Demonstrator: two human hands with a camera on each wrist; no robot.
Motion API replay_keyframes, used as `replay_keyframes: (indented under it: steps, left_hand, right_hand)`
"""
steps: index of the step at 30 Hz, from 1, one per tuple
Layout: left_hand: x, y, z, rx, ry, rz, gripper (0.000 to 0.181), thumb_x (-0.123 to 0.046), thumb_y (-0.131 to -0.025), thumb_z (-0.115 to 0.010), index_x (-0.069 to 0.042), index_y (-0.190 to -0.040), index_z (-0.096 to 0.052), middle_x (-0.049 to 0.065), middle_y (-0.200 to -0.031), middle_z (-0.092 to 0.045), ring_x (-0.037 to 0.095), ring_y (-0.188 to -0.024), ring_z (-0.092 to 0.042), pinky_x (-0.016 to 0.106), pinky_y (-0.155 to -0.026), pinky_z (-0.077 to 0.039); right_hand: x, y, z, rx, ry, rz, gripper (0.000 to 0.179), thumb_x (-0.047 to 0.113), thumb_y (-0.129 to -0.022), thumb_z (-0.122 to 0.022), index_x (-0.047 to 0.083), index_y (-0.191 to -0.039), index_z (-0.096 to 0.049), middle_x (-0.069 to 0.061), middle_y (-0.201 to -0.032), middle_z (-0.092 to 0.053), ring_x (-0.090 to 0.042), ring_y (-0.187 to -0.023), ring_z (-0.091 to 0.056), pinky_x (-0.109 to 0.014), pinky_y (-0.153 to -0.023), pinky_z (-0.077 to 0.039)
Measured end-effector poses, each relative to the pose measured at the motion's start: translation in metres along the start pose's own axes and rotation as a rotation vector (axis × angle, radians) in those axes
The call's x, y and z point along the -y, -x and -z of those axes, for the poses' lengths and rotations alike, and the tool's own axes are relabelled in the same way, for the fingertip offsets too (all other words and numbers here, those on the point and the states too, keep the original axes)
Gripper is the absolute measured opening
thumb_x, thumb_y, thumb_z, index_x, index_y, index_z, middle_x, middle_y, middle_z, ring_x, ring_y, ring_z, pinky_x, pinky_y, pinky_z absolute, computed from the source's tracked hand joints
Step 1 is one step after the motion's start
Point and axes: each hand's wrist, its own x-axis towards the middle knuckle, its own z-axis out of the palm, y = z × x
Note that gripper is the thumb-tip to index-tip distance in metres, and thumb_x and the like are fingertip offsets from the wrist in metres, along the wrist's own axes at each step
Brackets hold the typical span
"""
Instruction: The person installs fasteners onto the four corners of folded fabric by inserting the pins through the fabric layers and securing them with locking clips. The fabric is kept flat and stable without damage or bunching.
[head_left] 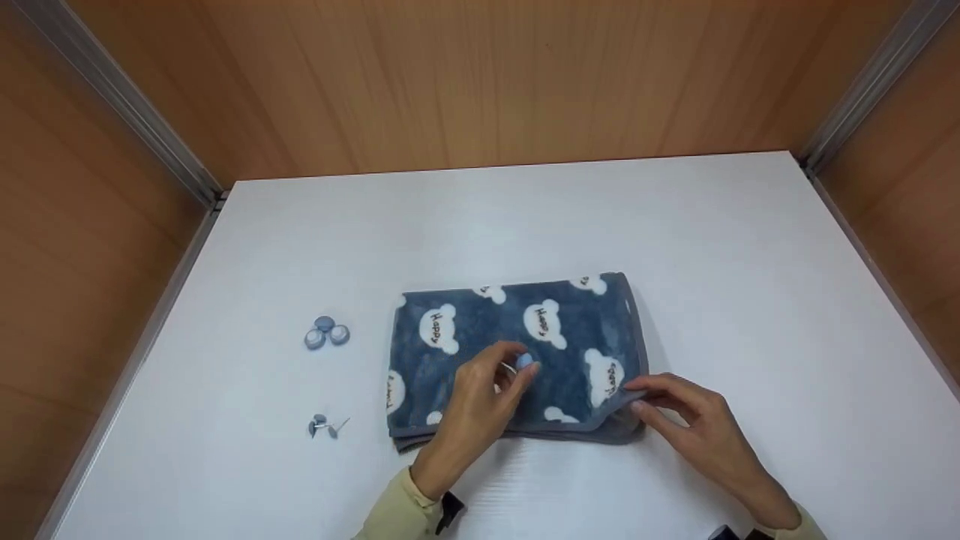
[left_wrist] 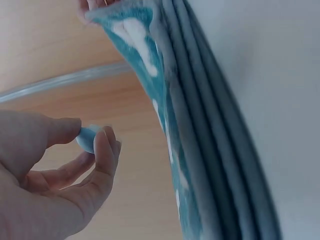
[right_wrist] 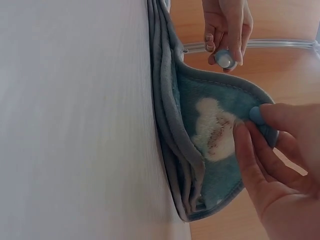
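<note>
A folded blue fleece blanket (head_left: pixel 495 319) with white bear prints lies on the table, its near right corner raised. My right hand (head_left: pixel 701 427) pinches that corner between thumb and fingers. Under the right thumb, in the right wrist view, a small round blue head (right_wrist: pixel 256 115) sits against the cloth; whether a pin runs through the blanket is hidden. Above the blanket my left hand (head_left: pixel 476 394) holds a light blue round cap (head_left: pixel 525 361) in its fingertips. The right wrist view shows a pale centre on the cap's underside (right_wrist: pixel 225 60).
Left of the blanket, three round blue caps (head_left: pixel 316 339) sit in a cluster on the white table (head_left: pixel 225 300). Nearer to me lie several pins (head_left: pixel 333 432) with grey-blue heads. Wooden panels (head_left: pixel 487 82) with metal corner rails border the table at the back and sides.
</note>
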Motion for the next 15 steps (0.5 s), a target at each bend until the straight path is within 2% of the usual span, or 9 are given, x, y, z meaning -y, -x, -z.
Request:
replay_keyframes:
  steps: [7, 15]
  left_hand:
    - [-0.011, 0.001, -0.011, 0.130, 0.104, 0.062, 0.027, -0.017, -0.103, -0.065, 0.001, -0.123, -0.066, 0.010, -0.107, -0.070, 0.014, -0.086, -0.069, 0.025, -0.075, -0.057]
    - [-0.018, 0.000, -0.022, 0.196, 0.176, 0.089, 0.026, -0.014, -0.104, -0.063, 0.000, -0.125, -0.066, 0.010, -0.110, -0.071, 0.013, -0.091, -0.070, 0.023, -0.080, -0.057]
  right_hand:
    - [-0.004, 0.000, -0.001, 0.005, 0.018, 0.065, 0.038, -0.014, -0.089, -0.070, 0.007, -0.120, -0.071, -0.008, -0.111, -0.072, -0.014, -0.098, -0.070, -0.022, -0.083, -0.057]
    - [-0.001, 0.000, 0.000, 0.004, 0.059, 0.014, 0.035, -0.009, -0.092, -0.070, 0.011, -0.120, -0.071, -0.003, -0.112, -0.073, -0.012, -0.101, -0.071, -0.023, -0.084, -0.057]
